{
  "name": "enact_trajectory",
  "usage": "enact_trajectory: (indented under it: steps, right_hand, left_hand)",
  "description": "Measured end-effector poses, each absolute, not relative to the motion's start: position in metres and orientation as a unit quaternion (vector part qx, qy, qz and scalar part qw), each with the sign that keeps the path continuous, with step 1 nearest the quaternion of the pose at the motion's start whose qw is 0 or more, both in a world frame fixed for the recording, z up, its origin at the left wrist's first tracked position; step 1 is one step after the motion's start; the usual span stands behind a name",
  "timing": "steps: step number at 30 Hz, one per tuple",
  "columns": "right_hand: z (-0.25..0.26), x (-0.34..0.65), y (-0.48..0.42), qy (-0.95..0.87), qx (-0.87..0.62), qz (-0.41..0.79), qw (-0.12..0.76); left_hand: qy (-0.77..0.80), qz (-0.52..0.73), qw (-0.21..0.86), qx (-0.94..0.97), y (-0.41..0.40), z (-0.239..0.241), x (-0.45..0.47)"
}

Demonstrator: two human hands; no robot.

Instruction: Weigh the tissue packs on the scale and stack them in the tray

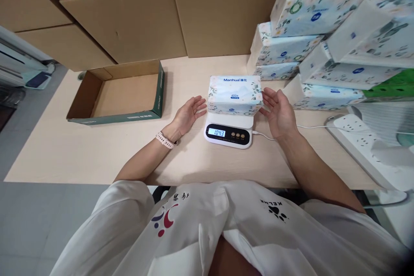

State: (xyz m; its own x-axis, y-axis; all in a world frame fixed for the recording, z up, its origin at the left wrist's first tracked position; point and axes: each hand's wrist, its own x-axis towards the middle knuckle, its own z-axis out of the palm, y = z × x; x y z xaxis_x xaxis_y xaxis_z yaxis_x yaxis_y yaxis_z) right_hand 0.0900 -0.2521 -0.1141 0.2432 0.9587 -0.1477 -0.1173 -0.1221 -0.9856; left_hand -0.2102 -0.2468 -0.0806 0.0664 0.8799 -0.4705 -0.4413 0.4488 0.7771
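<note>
A pack of tissues [234, 94] in floral blue-and-white wrapping rests on a white digital scale [228, 134], whose lit display seems to read 104.3. My left hand [189, 115] is beside the pack's left end, fingers stretched out and a small gap between them and the wrapping. At the right end, my right hand [278, 111] is open with its palm turned inward; its fingertips are very near the pack, and I cannot tell if they touch it. Neither hand grips anything. A white cable runs from the scale's right side past my right wrist.
An open, shallow cardboard box [158, 90] with green sides stands on the table [80, 155] to the left. More tissue packs [323, 4] are stacked at the right. Beneath them lies a white power strip [359, 138]. Large cardboard cartons [129, 21] line the back.
</note>
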Motion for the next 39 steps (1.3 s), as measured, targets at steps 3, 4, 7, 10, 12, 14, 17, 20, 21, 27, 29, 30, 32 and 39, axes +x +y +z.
enact_trajectory:
  steps: [3,4,7,10,12,14,17,20,21,27,29,30,32,39]
  right_hand:
    - [-0.113,0.089,-0.253,-0.367,-0.566,0.495,0.548]
    - [-0.112,0.089,-0.254,-0.371,-0.566,0.494,0.545]
    - [-0.113,0.089,-0.254,-0.385,-0.568,0.490,0.538]
    - [-0.112,0.089,-0.254,-0.384,-0.570,0.489,0.537]
    - [-0.112,0.089,-0.254,-0.375,-0.568,0.492,0.542]
    - [-0.111,0.088,-0.254,-0.367,-0.565,0.499,0.546]
    - [-0.111,0.084,-0.255,-0.364,-0.562,0.504,0.546]
    - [-0.110,0.079,-0.257,-0.364,-0.563,0.498,0.550]
    - [-0.110,0.078,-0.257,-0.365,-0.563,0.494,0.553]
    - [-0.109,0.075,-0.258,-0.372,-0.567,0.482,0.555]
    - [-0.109,0.076,-0.258,-0.372,-0.568,0.480,0.556]
    - [-0.109,0.076,-0.258,-0.371,-0.567,0.480,0.557]
    - [-0.109,0.076,-0.258,-0.370,-0.567,0.481,0.558]
    - [-0.114,0.078,-0.255,-0.375,-0.569,0.473,0.558]
  left_hand:
    - [0.492,0.476,0.693,0.227,-0.247,-0.082,-0.211]
    - [0.491,0.475,0.693,0.227,-0.246,-0.082,-0.211]
    - [0.488,0.473,0.697,0.230,-0.246,-0.083,-0.212]
    - [0.483,0.472,0.699,0.234,-0.245,-0.084,-0.213]
    - [0.481,0.474,0.699,0.237,-0.245,-0.085,-0.213]
    - [0.478,0.475,0.699,0.240,-0.246,-0.085,-0.213]
    - [0.476,0.475,0.699,0.243,-0.246,-0.086,-0.213]
    - [0.478,0.476,0.698,0.241,-0.246,-0.087,-0.213]
    - [0.478,0.477,0.698,0.239,-0.246,-0.087,-0.213]
    - [0.472,0.482,0.698,0.238,-0.245,-0.089,-0.213]
    - [0.474,0.483,0.697,0.237,-0.245,-0.089,-0.212]
    - [0.476,0.483,0.696,0.237,-0.245,-0.089,-0.212]
    - [0.477,0.483,0.694,0.240,-0.245,-0.089,-0.212]
    - [0.473,0.478,0.694,0.256,-0.246,-0.090,-0.213]
